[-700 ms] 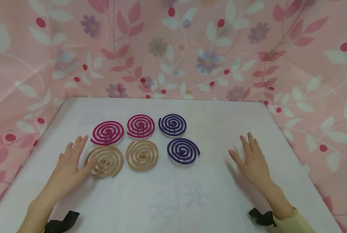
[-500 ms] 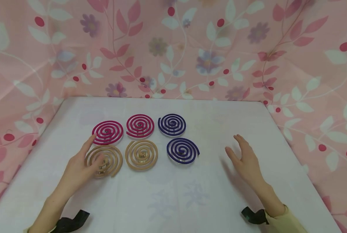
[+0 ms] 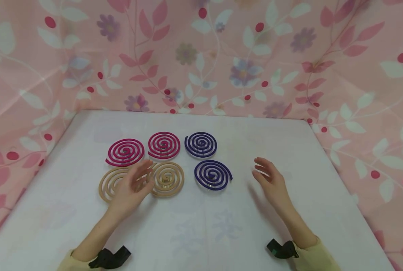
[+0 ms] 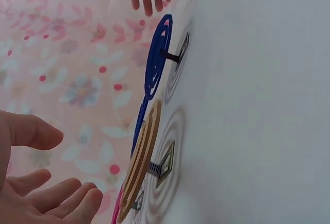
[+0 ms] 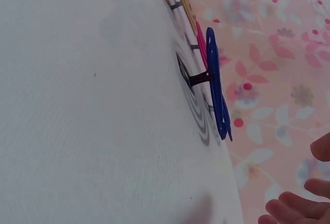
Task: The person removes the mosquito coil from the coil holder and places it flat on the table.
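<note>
Backdrop [image 3: 201, 124]: pink floral cloth, along the far side and both flanks. Counter [image 3: 262, 139]: white top, extending from the near edge to the backdrop.

Left hand [image 3: 130, 190]: raised over the near-left coils, partly open, fingers loosely bent, thumb apart from them; it holds nothing. Right hand [image 3: 272, 180]: raised to the right of the blue coils, partly open, fingers slightly bent, thumb apart; it also holds nothing.

Six spiral coils are set on the counter in two rows. Near row, left to right: left tan coil [image 3: 101, 184], partly covered by the left hand; right tan coil [image 3: 166, 177]; near blue coil [image 3: 212, 175]. Far row, left to right: left pink coil [image 3: 125, 151]; right pink coil [image 3: 164, 144]; far blue coil [image 3: 202, 142].

Wrist units: black, one below each hand, left unit [image 3: 110, 259] and right unit [image 3: 282, 249].

Coil supports: small stands [image 5: 200, 77] with frame-shaped bases, raising the coils above the counter.
</note>
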A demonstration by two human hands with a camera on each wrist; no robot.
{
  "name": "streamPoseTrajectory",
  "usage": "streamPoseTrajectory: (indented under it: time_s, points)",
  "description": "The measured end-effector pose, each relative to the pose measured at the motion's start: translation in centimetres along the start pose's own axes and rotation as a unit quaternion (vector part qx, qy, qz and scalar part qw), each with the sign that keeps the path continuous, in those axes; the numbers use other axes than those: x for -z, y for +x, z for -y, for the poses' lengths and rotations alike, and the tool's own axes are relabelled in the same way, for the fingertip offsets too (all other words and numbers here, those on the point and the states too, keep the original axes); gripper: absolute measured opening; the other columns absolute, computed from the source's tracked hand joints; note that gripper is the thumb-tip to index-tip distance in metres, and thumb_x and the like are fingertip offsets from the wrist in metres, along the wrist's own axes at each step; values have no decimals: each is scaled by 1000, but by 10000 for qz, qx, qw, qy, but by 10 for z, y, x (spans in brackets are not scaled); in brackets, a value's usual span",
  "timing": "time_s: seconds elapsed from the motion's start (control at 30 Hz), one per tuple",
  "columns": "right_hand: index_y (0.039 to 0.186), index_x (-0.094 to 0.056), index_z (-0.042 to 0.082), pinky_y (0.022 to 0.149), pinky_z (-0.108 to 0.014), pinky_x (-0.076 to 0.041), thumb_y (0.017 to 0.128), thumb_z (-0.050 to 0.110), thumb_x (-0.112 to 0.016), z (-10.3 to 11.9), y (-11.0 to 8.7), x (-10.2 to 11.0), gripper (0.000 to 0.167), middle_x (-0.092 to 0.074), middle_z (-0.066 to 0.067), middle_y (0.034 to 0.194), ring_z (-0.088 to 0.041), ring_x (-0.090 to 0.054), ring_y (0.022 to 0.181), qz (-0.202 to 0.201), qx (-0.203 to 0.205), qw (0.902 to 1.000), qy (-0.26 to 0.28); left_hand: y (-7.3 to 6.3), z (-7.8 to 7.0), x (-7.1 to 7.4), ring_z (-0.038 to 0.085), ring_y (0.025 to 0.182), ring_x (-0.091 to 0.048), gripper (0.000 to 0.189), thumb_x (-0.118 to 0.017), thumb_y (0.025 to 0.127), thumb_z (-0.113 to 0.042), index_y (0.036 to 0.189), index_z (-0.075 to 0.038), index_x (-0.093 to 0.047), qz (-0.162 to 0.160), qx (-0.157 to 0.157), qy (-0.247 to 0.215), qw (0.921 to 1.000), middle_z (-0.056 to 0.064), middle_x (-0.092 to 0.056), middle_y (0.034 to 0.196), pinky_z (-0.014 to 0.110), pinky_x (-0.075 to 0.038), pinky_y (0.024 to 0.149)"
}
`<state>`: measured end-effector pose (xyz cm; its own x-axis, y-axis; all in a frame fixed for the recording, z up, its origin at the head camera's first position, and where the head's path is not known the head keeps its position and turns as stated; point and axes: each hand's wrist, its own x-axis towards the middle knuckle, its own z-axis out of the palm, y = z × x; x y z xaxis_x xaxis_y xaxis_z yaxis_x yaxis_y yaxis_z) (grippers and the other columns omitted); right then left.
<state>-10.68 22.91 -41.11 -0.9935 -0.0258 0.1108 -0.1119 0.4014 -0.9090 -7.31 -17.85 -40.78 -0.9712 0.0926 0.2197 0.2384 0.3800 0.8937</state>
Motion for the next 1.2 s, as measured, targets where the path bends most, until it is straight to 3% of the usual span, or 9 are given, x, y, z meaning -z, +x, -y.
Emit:
streamPoseTrajectory:
  time_s: [0.13, 0.27, 0.43, 0.57, 0.73, 0.93, 1.07, 1.2]
  points:
    - [143, -48, 5, 95, -9, -45, 100, 14, -60, 5, 4, -10, 45, -53, -18, 143, -32, -53, 130, 57, -202, 9986, 479, 5, -2, -16, 28, 129, -55, 57, -64, 93, 1, 146, 0, -42, 183, 156, -597, 9979, 21, -51, 145, 23, -49, 102]
    - [144, -46, 4, 96, -11, -47, 100, 11, -58, 7, 5, -18, 46, -51, -22, 143, -28, -55, 129, 57, -417, 9954, 863, 9, -8, -28, 41, 129, -52, 57, -63, 93, 2, 146, 0, -42, 360, 249, -919, 9948, 21, -51, 145, 31, -50, 103]
    - [144, -46, 4, 97, -14, -48, 101, 10, -57, 8, 4, -24, 45, -50, -25, 142, -15, -60, 122, 56, -601, 9897, 1300, 13, -14, -44, 45, 129, -50, 55, -61, 93, 6, 144, 2, -41, 479, 255, -1218, 9911, 27, -49, 145, 46, -47, 105]
    - [143, -48, 3, 97, -16, -50, 100, 10, -58, 6, 3, -31, 44, -53, -24, 141, -13, -61, 120, 34, -582, 9866, 1523, 16, -20, -60, 46, 133, -47, 56, -60, 94, 5, 145, 4, -39, 624, 397, -1460, 9865, 29, -45, 147, 51, -43, 108]
    - [142, -48, -1, 96, -18, -51, 99, 7, -59, -3, 0, -38, 45, -54, -24, 140, -14, -62, 121, 29, -499, 9832, 1756, 15, -24, -75, 41, 140, -42, 60, -62, 94, 2, 148, -1, -37, 824, 802, -1539, 9814, 25, -41, 153, 47, -40, 111]
    - [142, -45, -5, 99, -21, -51, 98, 6, -60, -8, -1, -43, 47, -51, -28, 143, -20, -59, 126, 129, -381, 9754, 2166, 13, -24, -87, 41, 144, -36, 64, -62, 94, -2, 151, 0, -32, 1032, 1056, -1635, 9754, 25, -32, 158, 49, -38, 113]
    - [143, -43, -6, 101, -21, -50, 98, 4, -59, -9, -2, -44, 49, -50, -26, 144, -18, -58, 127, 232, -485, 9732, 2236, 16, -25, -97, 42, 140, -41, 70, -63, 95, -10, 155, -4, -27, 1324, 1308, -1371, 9729, 23, -31, 159, 48, -41, 111]
    - [143, -44, -5, 101, -21, -49, 98, 4, -58, -9, -4, -46, 48, -48, -25, 146, -15, -58, 127, 380, -622, 9712, 2267, 21, -25, -105, 44, 138, -44, 74, -62, 96, -10, 156, -3, -21, 1489, 1343, -1299, 9710, 26, -33, 157, 50, -43, 109]
